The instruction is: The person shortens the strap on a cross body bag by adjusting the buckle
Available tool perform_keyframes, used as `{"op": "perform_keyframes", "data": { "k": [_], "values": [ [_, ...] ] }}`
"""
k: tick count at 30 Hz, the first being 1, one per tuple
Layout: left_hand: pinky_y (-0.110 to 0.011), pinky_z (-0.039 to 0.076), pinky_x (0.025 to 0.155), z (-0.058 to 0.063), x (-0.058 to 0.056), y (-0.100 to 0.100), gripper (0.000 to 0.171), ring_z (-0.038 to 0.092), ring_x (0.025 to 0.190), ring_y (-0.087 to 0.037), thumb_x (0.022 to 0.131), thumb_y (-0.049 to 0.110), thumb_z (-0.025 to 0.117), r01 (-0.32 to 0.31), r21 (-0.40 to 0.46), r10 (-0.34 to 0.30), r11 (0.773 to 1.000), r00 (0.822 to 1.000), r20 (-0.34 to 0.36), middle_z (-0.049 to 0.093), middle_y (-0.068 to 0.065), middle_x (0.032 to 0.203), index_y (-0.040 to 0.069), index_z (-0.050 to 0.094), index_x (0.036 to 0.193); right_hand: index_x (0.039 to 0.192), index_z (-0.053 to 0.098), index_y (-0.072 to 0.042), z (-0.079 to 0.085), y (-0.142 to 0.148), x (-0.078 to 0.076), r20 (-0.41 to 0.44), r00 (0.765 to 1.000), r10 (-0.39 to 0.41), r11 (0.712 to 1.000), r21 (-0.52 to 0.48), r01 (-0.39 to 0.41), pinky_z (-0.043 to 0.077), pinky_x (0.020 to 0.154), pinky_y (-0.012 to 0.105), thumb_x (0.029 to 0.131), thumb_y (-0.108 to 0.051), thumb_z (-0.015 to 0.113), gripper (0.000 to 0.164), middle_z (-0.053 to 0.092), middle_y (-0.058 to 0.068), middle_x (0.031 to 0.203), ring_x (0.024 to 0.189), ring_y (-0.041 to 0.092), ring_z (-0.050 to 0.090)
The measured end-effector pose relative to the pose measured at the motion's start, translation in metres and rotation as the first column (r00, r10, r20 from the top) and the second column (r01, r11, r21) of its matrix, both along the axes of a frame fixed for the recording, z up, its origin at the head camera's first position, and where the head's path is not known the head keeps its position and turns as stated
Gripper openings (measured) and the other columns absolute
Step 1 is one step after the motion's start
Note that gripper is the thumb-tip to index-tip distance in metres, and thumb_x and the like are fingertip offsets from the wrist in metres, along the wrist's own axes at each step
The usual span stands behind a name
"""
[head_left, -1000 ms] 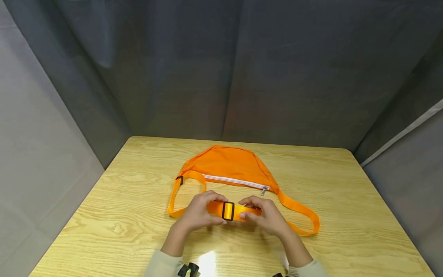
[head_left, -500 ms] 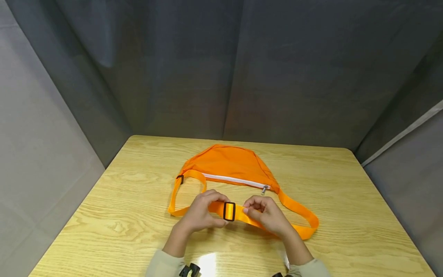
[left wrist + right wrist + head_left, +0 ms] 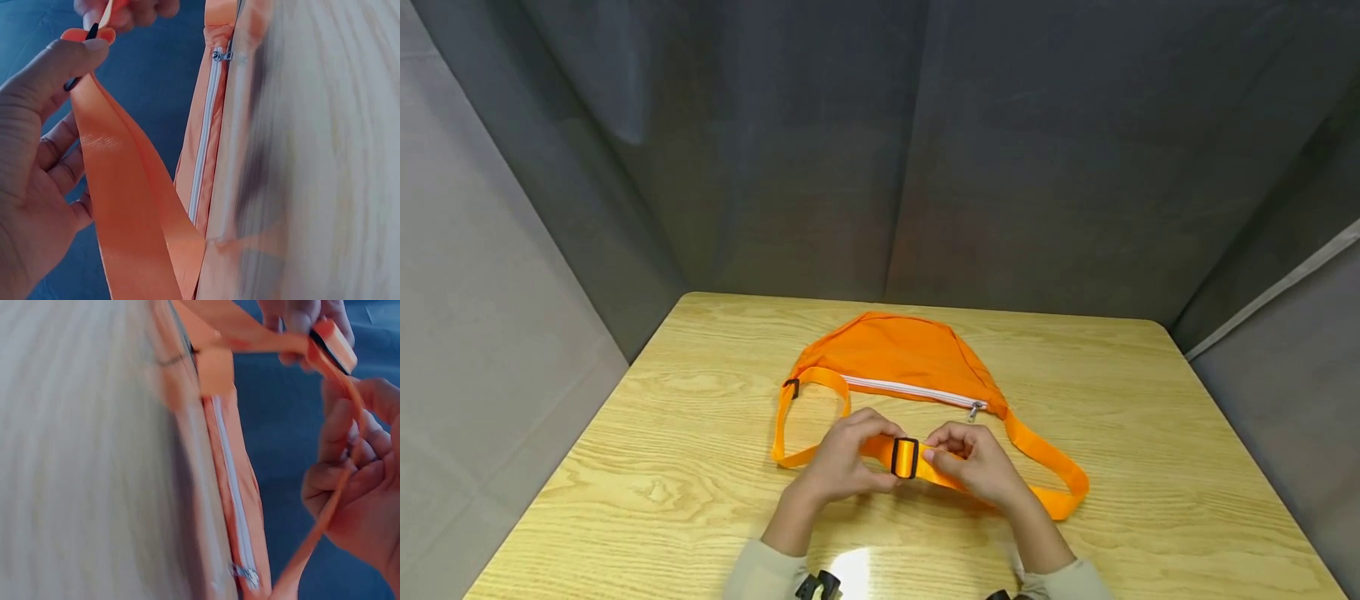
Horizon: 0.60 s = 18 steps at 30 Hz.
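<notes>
An orange waist bag (image 3: 902, 354) with a white zipper lies flat toward the back of the table. Its orange strap (image 3: 1045, 450) loops forward to both hands. My left hand (image 3: 853, 458) pinches the black slide buckle (image 3: 905, 458) by its edges, thumb below and fingers above. Just right of the buckle, my right hand (image 3: 977, 462) pinches the strap between thumb and forefinger. In the left wrist view, the left thumb presses on the buckle (image 3: 81, 56) and the strap hangs down from it. The right wrist view has the strap running past the right fingers (image 3: 340, 425).
The wooden table (image 3: 647, 467) ends at a dark curtain (image 3: 820, 167) behind, with grey panels at left and right. A second black buckle (image 3: 792, 387) sits on the strap at the bag's left end. The zipper pull (image 3: 974, 410) is at the right end.
The right hand has closed its finger and thumb on the strap and drawn nearer the buckle. The left hand and buckle have shifted slightly right. The bag stays put.
</notes>
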<state>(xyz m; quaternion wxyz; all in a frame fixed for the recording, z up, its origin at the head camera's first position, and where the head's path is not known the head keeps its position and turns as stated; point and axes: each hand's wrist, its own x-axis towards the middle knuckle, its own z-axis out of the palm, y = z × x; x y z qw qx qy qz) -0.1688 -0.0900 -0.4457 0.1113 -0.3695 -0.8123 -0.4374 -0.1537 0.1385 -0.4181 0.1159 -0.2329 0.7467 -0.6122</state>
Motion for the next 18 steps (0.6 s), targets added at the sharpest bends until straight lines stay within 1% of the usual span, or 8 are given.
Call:
{"op": "perform_keyframes", "data": {
  "k": [3,6,9,15,18],
  "values": [
    [-0.031,0.046,0.082,0.000,0.000,-0.003,0.049,0.056,0.090,-0.011,0.057,0.009,0.086,-0.012,0.019,0.011,1.000,1.000,0.019,0.060,0.007,0.095,0.012,0.066,0.102,0.092,0.062,0.008,0.001,0.010,-0.001,-0.001,1.000,-0.008,0.999,0.041,0.008,0.037,0.047,0.019,0.087,0.001,0.061,0.008,0.054,0.005,0.065,0.051,0.007,0.042],
    [-0.032,0.047,0.081,-0.001,0.000,-0.004,0.050,0.056,0.090,-0.011,0.058,0.006,0.087,-0.008,0.032,0.007,0.999,0.999,0.046,0.059,0.007,0.096,0.012,0.067,0.104,0.091,0.063,0.008,0.001,0.017,-0.002,0.000,1.000,-0.001,0.999,0.052,0.001,0.036,0.046,0.019,0.087,0.002,0.061,0.008,0.052,0.004,0.063,0.051,0.006,0.041],
    [-0.032,0.047,0.080,-0.002,0.000,-0.004,0.051,0.056,0.089,-0.012,0.058,0.005,0.087,0.000,0.040,-0.003,0.999,0.998,0.060,0.059,0.007,0.096,0.012,0.068,0.105,0.091,0.062,0.009,0.000,0.019,-0.002,-0.010,1.000,0.013,0.999,0.033,-0.012,0.035,0.046,0.019,0.088,0.001,0.060,0.008,0.051,0.002,0.062,0.051,0.006,0.040],
    [-0.030,0.047,0.080,-0.001,0.000,-0.001,0.049,0.056,0.088,-0.010,0.059,0.007,0.086,0.008,0.036,-0.010,0.999,0.998,0.054,0.059,0.007,0.095,0.012,0.068,0.105,0.088,0.062,0.008,-0.003,0.016,-0.003,-0.073,0.997,0.011,1.000,-0.010,-0.012,0.034,0.043,0.020,0.088,0.005,0.058,0.005,0.050,0.001,0.061,0.050,0.005,0.039],
    [-0.028,0.048,0.077,0.001,0.000,0.000,0.048,0.056,0.087,-0.010,0.060,0.008,0.084,0.012,0.023,-0.013,1.000,0.999,0.040,0.059,0.005,0.094,0.011,0.068,0.104,0.088,0.062,0.008,-0.012,0.014,-0.008,-0.069,0.998,0.010,0.999,-0.031,-0.012,0.033,0.041,0.019,0.088,0.007,0.057,0.006,0.048,0.000,0.059,0.047,0.005,0.037]
  ]
}}
